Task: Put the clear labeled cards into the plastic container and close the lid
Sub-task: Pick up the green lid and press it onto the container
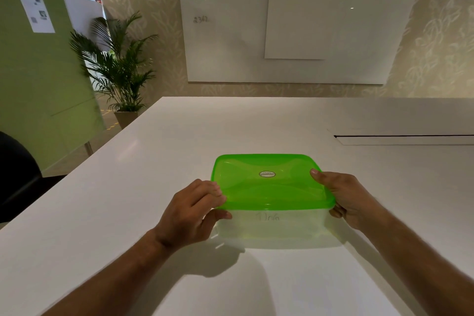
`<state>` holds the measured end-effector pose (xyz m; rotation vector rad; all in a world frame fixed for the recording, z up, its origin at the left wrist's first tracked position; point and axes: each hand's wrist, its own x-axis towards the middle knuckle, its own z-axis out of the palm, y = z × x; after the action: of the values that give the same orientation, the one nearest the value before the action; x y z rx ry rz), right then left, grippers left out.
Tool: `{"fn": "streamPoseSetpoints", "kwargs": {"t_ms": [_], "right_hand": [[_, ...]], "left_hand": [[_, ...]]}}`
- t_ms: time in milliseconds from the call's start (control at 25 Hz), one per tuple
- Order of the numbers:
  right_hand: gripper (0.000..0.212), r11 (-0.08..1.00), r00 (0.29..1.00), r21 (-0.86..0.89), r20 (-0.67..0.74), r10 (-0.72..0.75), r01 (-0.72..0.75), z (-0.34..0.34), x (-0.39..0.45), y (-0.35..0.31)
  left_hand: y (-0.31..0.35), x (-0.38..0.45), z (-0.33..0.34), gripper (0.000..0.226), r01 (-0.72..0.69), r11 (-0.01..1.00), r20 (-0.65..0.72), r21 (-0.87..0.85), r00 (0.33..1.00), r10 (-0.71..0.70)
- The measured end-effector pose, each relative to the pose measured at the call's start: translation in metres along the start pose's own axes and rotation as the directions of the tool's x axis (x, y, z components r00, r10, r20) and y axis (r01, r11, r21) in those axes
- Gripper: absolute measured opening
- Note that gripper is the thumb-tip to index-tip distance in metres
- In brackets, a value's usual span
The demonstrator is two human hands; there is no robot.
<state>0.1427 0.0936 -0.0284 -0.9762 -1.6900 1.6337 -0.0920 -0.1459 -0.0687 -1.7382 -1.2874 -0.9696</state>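
Note:
A clear plastic container [272, 228] stands on the white table [154, 174] in front of me, with its translucent green lid [269, 185] lying flat on top. My left hand [189, 213] grips the lid's left edge, fingers over the rim and thumb on the container wall below. At the right edge my right hand [343, 195] holds the lid, thumb on top and fingers curled under the rim. Faint writing shows through the container's front wall; the cards themselves I cannot make out.
A slot with a flap [400, 137] cuts the table at the far right. A dark chair [18, 172] stands at the left, a potted palm [118, 67] beyond the table's far left corner. Whiteboards [230, 41] hang on the back wall.

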Motion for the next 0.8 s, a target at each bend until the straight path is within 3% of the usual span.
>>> {"fn": "streamPoseSetpoints", "kwargs": {"t_ms": [160,240,280,360,400,520,640,720,800], "right_hand": [[0.038,0.997,1.000,-0.074,0.025,-0.017,0.019,-0.003,-0.002,-0.001],[0.046,0.966,0.997,-0.246,0.026,-0.070,0.075,-0.007,-0.002,-0.009],[0.049,0.905,0.992,-0.410,0.008,-0.123,0.115,-0.009,-0.001,-0.015],[0.051,0.663,0.963,-0.732,-0.039,-0.268,0.155,-0.010,0.003,-0.026],[0.054,0.554,0.936,-0.812,-0.027,-0.352,0.185,-0.007,0.003,-0.031],[0.057,0.379,0.862,-0.838,0.192,-0.469,0.393,0.018,-0.002,-0.041],[0.073,0.198,0.857,-0.847,0.434,-0.277,0.493,0.042,-0.007,-0.038],[0.077,0.131,0.878,-0.869,0.463,-0.122,0.476,0.047,-0.006,-0.038],[0.078,0.097,0.886,-0.881,0.460,-0.058,0.464,0.048,-0.006,-0.040]], "left_hand": [[0.000,0.014,-0.010,0.027,0.116,0.988,0.083,-0.103,0.991,-0.108],[0.001,0.029,-0.015,0.034,0.189,0.970,0.145,-0.151,0.975,-0.168],[0.003,0.039,-0.015,0.036,0.225,0.963,0.168,-0.146,0.965,-0.200],[0.008,0.060,-0.011,0.036,0.317,0.945,0.218,-0.079,0.931,-0.294],[0.010,0.070,-0.007,0.035,0.370,0.928,0.265,-0.032,0.899,-0.350],[0.016,0.092,0.011,0.039,0.498,0.864,0.491,0.067,0.737,-0.464],[0.020,0.101,0.029,0.065,0.520,0.832,0.681,0.194,0.539,-0.496],[0.021,0.101,0.034,0.078,0.493,0.824,0.772,0.280,0.395,-0.498],[0.019,0.101,0.036,0.082,0.455,0.825,0.808,0.334,0.313,-0.499]]}}
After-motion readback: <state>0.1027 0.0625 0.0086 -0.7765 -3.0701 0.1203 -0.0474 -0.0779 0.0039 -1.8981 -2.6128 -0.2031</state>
